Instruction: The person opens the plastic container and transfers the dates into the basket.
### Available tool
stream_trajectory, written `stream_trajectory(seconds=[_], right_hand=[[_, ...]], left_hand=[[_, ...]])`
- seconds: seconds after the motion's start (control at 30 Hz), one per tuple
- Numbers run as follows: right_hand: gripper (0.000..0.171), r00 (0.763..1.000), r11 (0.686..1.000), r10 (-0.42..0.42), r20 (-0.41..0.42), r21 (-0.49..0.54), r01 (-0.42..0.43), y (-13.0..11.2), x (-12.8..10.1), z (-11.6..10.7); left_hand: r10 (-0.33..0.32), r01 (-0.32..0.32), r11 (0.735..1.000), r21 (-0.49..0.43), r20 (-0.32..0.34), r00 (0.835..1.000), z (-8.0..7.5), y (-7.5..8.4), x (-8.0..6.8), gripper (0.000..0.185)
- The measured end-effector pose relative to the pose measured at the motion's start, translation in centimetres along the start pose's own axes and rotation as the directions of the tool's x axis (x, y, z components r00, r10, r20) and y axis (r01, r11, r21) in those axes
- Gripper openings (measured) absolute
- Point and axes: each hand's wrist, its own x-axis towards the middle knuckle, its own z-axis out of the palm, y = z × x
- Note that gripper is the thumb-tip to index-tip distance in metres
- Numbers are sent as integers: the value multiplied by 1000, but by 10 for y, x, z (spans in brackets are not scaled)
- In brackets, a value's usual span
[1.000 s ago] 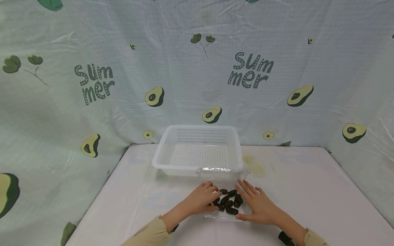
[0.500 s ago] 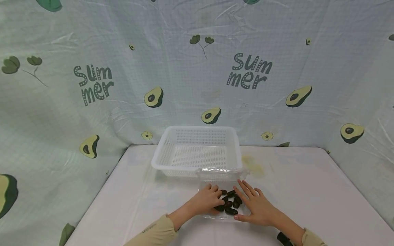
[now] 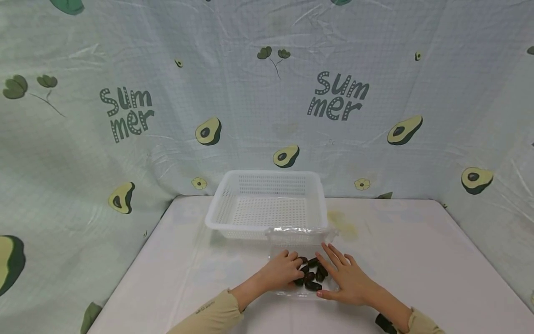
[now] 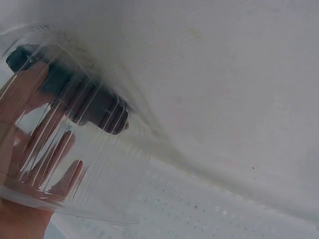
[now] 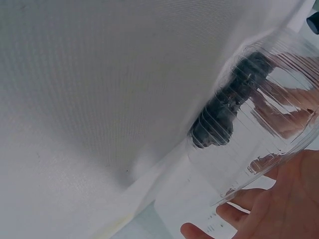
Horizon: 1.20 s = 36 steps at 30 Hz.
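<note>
- My left hand (image 3: 278, 272) cups the left wall of the clear ribbed plastic container (image 3: 292, 292), with its fingers (image 3: 292, 263) curled over the rim so the tips touch the dark oblong date-like fruits (image 3: 310, 274) piled inside.
- My right hand (image 3: 349, 278) presses flat against the right wall, its fingers (image 3: 331, 256) straight and a little spread, not curled round anything.
- The container sits on the white cloth-covered counter (image 3: 417, 260), just in front of the white perforated plastic basket (image 3: 267, 206) and near its front rim; its hinged clear lid appears to stand open against that rim.
- In the left wrist view I see the fruits (image 4: 94, 107) through the ribbed wall (image 4: 124, 164); in the right wrist view they (image 5: 219, 117) bunch at one end, so I judge that the load sits uneven.
- The thin wall will likely flex, so I should squeeze evenly from both sides, low on the walls.
- I should keep the container level while handling it; tilting toward the bunched end could let fruits roll out.
- I should keep my left fingertips off the fruits so none gets nudged over the rim.
</note>
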Motion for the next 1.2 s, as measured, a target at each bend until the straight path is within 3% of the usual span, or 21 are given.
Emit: stream_trajectory(seconds=[0.27,0.53,0.7,0.97,1.1,1.2], right_hand=[[86,1000,1000,9,2,-3,-9,-1,1,1],[85,1000,1000,11,3,11,-11,-3,0,2],[85,1000,1000,17,5,19,-17,-2,-1,2],[85,1000,1000,5,-12,3,-5,-2,-1,2],[84,1000,1000,0,-17,0,0,-2,-1,2],[84,1000,1000,0,-19,-5,0,-1,0,2]], left_hand=[[-3,3,1000,9,-29,1000,-8,-2,-5,13],[-36,32,996,-82,-50,998,-21,-7,-19,13],[-75,63,991,-120,-95,993,-28,-11,-32,14],[-158,113,969,-219,-201,967,-35,-23,-58,17],[-173,115,969,-220,-263,949,-35,-32,-70,19],[-177,121,969,-214,-269,947,-34,-41,-78,19]])
